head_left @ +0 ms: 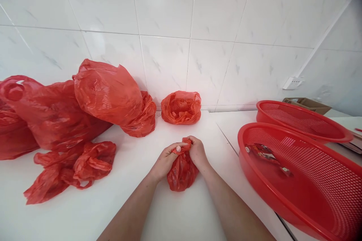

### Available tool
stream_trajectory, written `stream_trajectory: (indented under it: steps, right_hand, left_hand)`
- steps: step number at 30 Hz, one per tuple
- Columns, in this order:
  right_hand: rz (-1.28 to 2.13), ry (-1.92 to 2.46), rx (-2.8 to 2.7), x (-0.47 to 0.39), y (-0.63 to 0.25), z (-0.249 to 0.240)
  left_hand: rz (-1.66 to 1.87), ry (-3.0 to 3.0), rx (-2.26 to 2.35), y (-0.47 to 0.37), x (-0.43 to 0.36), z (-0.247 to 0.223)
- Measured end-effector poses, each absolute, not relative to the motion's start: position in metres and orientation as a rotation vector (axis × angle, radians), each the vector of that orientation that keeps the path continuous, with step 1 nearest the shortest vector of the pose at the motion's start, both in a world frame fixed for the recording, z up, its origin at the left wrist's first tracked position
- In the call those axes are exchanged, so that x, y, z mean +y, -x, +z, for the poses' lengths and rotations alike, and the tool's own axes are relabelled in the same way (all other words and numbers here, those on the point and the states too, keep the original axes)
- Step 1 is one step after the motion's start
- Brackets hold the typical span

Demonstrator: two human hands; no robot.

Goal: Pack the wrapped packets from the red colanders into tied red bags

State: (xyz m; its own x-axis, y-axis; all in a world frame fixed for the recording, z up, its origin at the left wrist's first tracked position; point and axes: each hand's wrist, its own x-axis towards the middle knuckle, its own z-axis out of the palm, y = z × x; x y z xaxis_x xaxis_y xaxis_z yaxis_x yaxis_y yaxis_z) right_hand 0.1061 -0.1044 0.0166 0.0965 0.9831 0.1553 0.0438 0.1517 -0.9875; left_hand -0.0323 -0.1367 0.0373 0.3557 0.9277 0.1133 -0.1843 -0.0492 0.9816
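At six o'clock, the small bag [182,177] is held gathered by left hand [164,161] and right hand [198,153], seemingly yet unknotted.

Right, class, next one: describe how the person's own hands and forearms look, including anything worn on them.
The left hand and right hand are ungloved. The left forearm and right forearm are bare, with no sleeve, watch or bracelet visible. Some fingers are hidden, so rings cannot be ruled out.
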Motion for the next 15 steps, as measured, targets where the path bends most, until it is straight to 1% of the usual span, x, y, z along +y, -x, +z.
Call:
stream_trajectory:
  steps: [4, 7, 11, 13, 15]
  right_hand:
    - [1.138, 1.116, -1.164, -0.102, -0.111, 0.017]
    - [1.283, 1.056, -1.123, -0.1, -0.117, 0.016]
    - [1.592, 0.755, -0.935, -0.099, -0.127, 0.016]
    - [1.638, 0.615, -0.791, -0.099, -0.131, 0.016]
    - [1.612, 0.548, -0.658, -0.097, -0.136, 0.015]
  left_hand:
    - [0.988, -1.493, 0.807, 0.032, -0.137, 0.032]
    - [1.033, -1.576, 0.873, 0.033, -0.136, 0.029]
    - [1.145, -1.671, 0.923, 0.037, -0.133, 0.026]
    - [1.179, -1.653, 0.94, 0.039, -0.132, 0.025]
    - [1.225, -1.56, 0.941, 0.041, -0.13, 0.024]
